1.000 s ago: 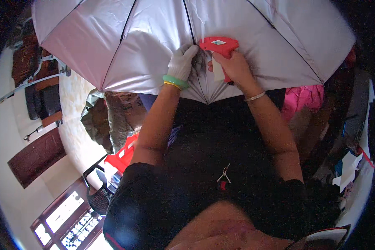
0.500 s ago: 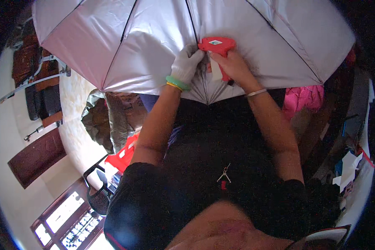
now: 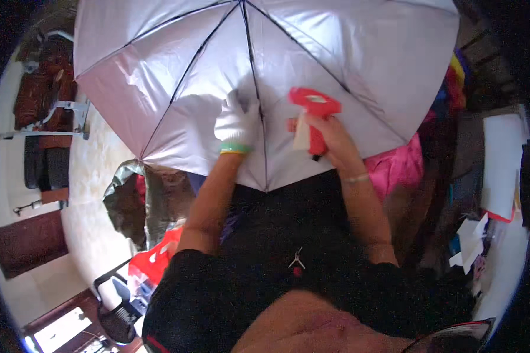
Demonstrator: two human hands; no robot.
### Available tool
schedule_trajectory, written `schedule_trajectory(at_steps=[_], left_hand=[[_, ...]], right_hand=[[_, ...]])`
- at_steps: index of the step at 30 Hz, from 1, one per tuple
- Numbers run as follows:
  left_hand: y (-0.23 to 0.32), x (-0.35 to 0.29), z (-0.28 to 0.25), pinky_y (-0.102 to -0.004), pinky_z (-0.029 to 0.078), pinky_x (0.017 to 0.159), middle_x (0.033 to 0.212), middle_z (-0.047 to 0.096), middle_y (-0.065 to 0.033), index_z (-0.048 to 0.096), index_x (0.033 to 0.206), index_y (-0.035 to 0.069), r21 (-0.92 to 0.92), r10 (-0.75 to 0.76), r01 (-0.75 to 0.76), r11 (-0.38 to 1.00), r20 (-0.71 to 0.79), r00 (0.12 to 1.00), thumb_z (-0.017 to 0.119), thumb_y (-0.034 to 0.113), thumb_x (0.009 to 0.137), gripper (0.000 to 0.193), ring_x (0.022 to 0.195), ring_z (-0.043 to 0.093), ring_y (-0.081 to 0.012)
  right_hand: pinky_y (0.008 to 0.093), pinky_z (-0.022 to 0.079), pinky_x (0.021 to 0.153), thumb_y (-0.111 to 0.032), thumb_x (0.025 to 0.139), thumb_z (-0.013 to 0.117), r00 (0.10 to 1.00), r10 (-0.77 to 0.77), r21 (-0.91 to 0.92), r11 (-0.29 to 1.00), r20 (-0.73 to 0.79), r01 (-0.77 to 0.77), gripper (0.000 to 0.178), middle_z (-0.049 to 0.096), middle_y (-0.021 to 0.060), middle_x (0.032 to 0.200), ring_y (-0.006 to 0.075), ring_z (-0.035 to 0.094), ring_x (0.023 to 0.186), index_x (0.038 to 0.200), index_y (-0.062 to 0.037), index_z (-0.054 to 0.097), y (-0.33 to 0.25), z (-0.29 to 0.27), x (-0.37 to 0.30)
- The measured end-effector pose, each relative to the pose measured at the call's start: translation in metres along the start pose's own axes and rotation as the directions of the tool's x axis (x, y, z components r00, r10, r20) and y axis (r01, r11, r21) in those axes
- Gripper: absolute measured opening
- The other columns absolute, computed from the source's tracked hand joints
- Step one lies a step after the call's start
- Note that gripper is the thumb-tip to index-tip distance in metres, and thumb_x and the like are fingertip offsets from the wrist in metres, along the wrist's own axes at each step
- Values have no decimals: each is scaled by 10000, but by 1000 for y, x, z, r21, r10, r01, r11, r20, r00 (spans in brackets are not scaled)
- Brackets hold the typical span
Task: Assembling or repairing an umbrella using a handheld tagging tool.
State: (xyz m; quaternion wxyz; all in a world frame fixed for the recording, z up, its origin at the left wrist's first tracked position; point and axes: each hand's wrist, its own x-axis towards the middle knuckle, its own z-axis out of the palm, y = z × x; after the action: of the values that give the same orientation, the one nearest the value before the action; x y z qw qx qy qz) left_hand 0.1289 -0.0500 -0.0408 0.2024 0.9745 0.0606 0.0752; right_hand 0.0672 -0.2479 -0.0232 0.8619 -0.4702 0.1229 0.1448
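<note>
An opened umbrella with a silvery underside spreads in front of me, its dark ribs running out from a hub at the top. My left hand, in a white knit glove with a green bangle at the wrist, lies against the fabric just left of a middle rib. Its fingers are apart and hold nothing that I can see. Bare, my right hand grips a red tagging gun with a pale trigger, right of that rib. The gun is slightly blurred and its nose points left.
Pink cloth bunches beyond the umbrella's right edge. An open grey-green sack and a red bag are at the left. White papers lie at the far right, and a dark chair-like thing stands lower left.
The umbrella sits lower in view, its hub now showing. The tagging gun has moved away from the middle rib to the right, and my left hand's fingers have opened away from the rib.
</note>
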Motion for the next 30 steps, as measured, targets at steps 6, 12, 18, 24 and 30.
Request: schedule_trajectory(at_steps=[6,12,18,24,30], left_hand=[[13,36,16,-395,544,600,1244,521,-123,59,1437,153,260,138,-190,947,206,969,459,495,877,769,695,639,-296],[-71,114,-52,-215,284,265,482,271,65,311,1400,121,996,840,-44,81,-44,541,466,317,934,529,344,323,-54],[-69,120,-111,-402,540,635,1198,508,-168,315,1369,129,668,277,-372,644,251,928,380,125,883,491,766,622,-337],[-30,86,-37,-446,493,760,1114,549,-191,468,1182,113,225,368,-361,905,11,930,542,373,846,432,896,599,-370],[29,97,-21,-438,470,802,1017,620,-177,595,1032,76,162,85,-102,982,110,990,506,440,850,417,937,602,-348]], right_hand=[[340,524,748,-172,895,508,887,-419,-327,880,-192,345,311,635,176,992,238,637,867,1106,56,520,-103,-14,-33],[333,529,745,-151,892,519,862,-469,-321,860,-191,397,289,642,176,961,237,639,859,1098,52,527,-109,-24,-38],[303,523,664,-171,889,529,957,-258,-263,940,-133,217,240,651,112,902,178,631,766,1047,4,574,-38,-26,-8],[295,503,577,-162,872,527,949,-298,-631,757,-100,171,239,666,87,811,154,633,673,1022,11,598,-6,-37,3],[305,488,551,-208,840,535,962,-273,-774,611,-13,163,246,658,97,782,167,618,621,978,-14,596,-19,-38,39]])
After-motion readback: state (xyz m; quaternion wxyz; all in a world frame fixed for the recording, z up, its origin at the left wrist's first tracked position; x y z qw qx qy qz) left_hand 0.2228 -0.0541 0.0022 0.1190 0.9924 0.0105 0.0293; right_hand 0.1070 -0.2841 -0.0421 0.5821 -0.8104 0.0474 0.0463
